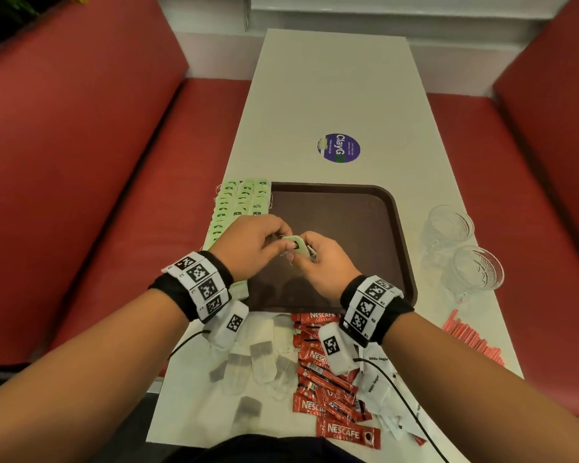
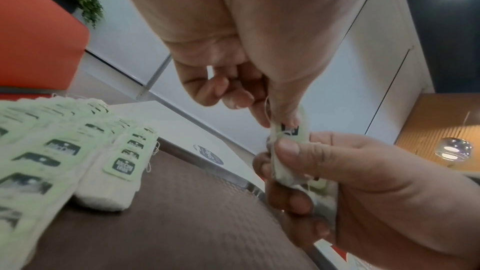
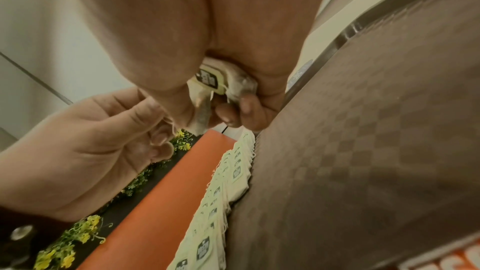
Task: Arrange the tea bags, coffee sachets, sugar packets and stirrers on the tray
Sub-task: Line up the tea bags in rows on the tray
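Both hands hover over the brown tray (image 1: 351, 218), holding one tea bag (image 1: 295, 246) with a green tag between them. My right hand (image 1: 303, 257) grips the bag's body (image 3: 233, 87) in curled fingers. My left hand (image 1: 278, 238) pinches the tag and string at its top (image 2: 289, 129). Rows of green-tagged tea bags (image 1: 243, 202) lie overlapped along the tray's left side. Loose tea bags (image 1: 248, 362), red coffee sachets (image 1: 325, 379) and white sugar packets (image 1: 378, 384) lie on the table in front of the tray. Red stirrers (image 1: 472, 342) lie at the right.
Two clear glasses (image 1: 448, 228) (image 1: 478, 270) stand to the right of the tray, near the table's right edge. A round purple sticker (image 1: 338, 148) is on the white table behind the tray. Red bench seats flank the table.
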{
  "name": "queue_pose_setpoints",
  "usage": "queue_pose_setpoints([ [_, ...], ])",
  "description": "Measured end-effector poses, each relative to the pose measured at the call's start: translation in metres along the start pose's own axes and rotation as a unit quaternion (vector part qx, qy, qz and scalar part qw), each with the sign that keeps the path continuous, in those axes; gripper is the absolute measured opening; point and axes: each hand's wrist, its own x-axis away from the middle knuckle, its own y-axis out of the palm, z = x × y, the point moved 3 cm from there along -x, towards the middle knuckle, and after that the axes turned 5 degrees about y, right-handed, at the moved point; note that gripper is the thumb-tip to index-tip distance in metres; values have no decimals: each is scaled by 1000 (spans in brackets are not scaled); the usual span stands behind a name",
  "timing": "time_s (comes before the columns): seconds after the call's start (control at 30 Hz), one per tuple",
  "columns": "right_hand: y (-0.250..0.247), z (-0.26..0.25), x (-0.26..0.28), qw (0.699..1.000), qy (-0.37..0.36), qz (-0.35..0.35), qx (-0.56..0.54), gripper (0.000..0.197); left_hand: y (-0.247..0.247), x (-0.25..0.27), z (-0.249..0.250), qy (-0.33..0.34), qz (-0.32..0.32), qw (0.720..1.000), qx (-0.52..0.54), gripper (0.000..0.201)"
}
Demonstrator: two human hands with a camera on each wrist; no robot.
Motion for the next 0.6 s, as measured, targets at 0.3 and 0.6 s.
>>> queue_pose_setpoints([
  [0.3,0,11,4,998,51,-18,-39,16,-16,9,-40,-137,60,988,-35,13],
  [0.6,-1,10,3,995,74,-10,-61,20,13,2,-87,-252,-96,950,-156,26],
])
